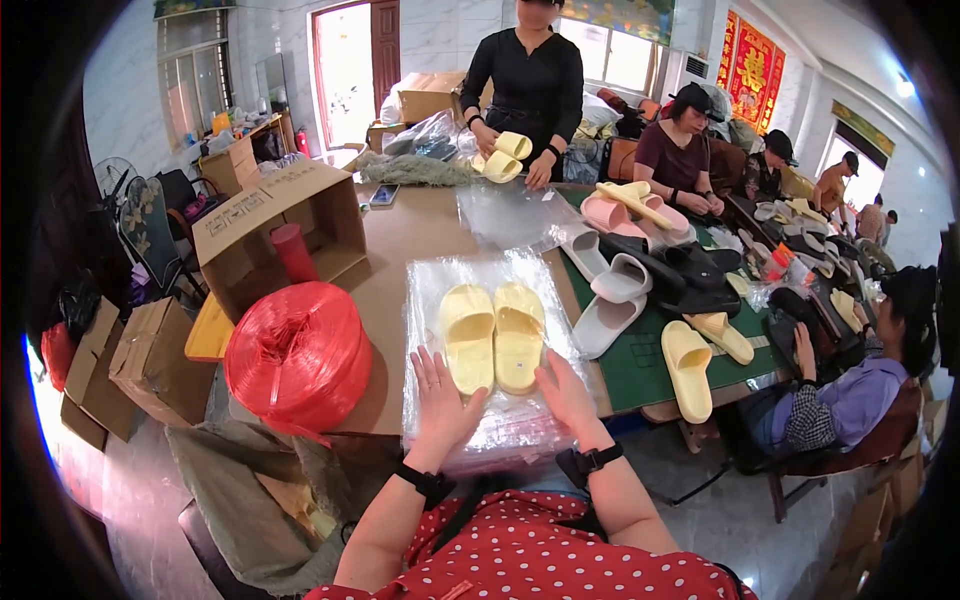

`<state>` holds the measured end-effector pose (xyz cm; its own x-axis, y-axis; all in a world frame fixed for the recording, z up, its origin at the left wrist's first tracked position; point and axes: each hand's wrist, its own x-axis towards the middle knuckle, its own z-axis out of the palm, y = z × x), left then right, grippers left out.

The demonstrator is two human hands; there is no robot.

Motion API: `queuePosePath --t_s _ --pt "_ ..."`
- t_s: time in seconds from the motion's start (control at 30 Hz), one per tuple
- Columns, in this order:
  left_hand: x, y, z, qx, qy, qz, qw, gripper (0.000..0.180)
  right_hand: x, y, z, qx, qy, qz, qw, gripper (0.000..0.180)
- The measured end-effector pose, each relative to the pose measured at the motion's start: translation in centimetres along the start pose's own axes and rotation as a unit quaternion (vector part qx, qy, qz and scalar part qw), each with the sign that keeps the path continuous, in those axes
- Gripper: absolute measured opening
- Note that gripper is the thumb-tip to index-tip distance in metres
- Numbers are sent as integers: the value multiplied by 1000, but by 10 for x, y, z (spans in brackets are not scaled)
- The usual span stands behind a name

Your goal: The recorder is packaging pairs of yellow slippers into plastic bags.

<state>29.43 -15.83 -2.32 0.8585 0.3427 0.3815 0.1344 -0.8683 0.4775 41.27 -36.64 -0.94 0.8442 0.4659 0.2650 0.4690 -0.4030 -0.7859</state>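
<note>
A pair of pale yellow slide slippers lies side by side before me, the left slipper (467, 350) and the right slipper (519, 345) both with toes pointing away. Under them is a stack of clear plastic bags (425, 300) at the table's near edge. My left hand (445, 405) rests with fingers stretched out beside the left slipper, its thumb near the heel. At the right slipper's outer side, near the heel, my right hand (568, 398) lies with fingers extended over the plastic. Neither hand is wrapped around a slipper.
To the left sit a big roll of red plastic twine (298, 355) and an open cardboard box (335, 250). Grey, black, pink and yellow slippers are piled on the green mat (630, 385) at right. Across the table, a person (525, 80) holds yellow slippers (505, 158). Others sit along the right.
</note>
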Motion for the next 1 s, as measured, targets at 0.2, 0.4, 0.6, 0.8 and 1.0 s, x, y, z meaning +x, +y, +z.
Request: queuePosePath --t_s 0.2,0.4,0.6,0.8,1.0 --pt "5 -8 14 -8 38 -46 998 102 6 0 11 -74 78 23 994 57" --pt "10 -13 16 -21 40 -64 997 91 11 -9 14 -128 73 24 989 57" --pt "10 -15 16 -26 32 -47 998 84 13 7 23 -104 86 6 991 50" --pt "5 -14 9 -47 33 -31 998 80 12 23 27 -20 101 -13 995 48" --pt "0 -13 -3 -126 33 22 991 87 4 11 19 36 160 -66 984 46"
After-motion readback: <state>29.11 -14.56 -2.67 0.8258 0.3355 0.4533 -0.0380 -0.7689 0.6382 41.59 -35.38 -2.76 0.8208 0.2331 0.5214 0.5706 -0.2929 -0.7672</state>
